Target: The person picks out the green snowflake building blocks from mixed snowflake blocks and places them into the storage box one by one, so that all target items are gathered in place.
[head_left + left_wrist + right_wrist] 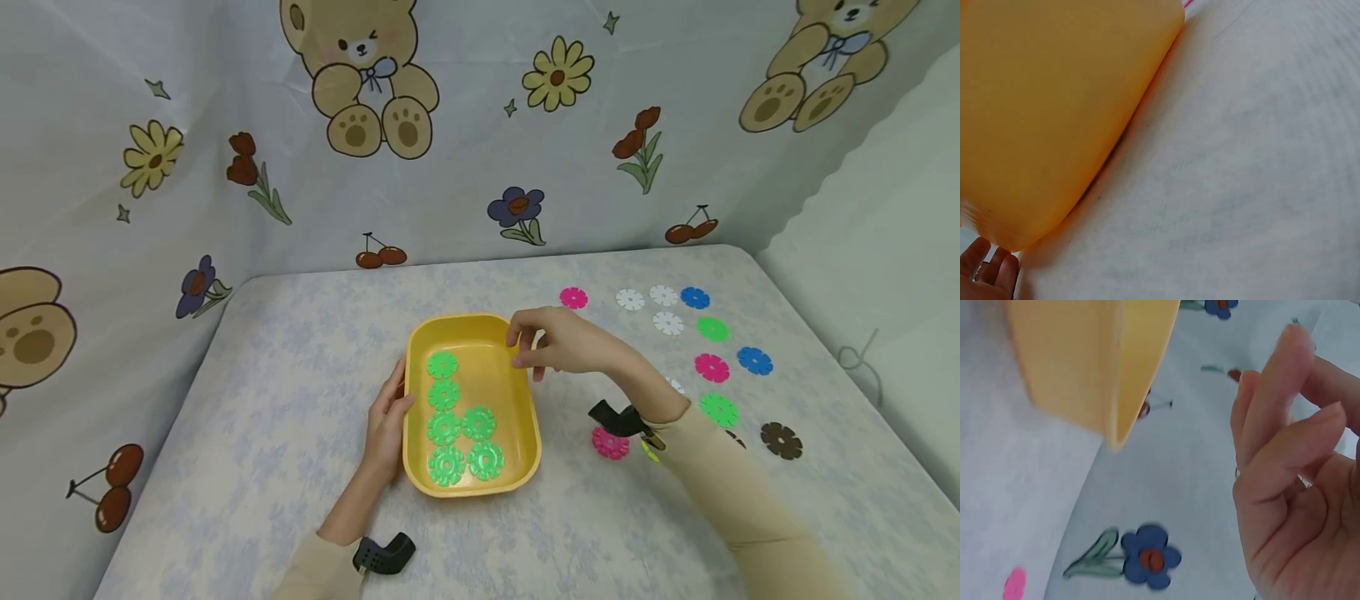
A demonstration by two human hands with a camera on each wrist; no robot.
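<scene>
A yellow tray [504, 400] holds several green flower-shaped discs [445, 427], set in two columns. My left hand [386, 427] holds the tray's left side, thumb by the rim and fingers along the outer wall. In the left wrist view, fingertips [1004, 272] show at the corner of the yellow tray wall [1054, 119]. Over the tray's upper right rim hovers my right hand [558, 340], its fingers loosely bent. Seen from the right wrist, that hand [1297, 469] has nothing between thumb and fingers and is apart from the tray [1079, 369].
Loose flower discs lie on the table's right side: pink [712, 367], white [667, 323], blue [754, 361], green [719, 409] and brown [782, 441]. The right forearm overlaps some. A printed cloth [465, 125] hangs behind the pale table [300, 375].
</scene>
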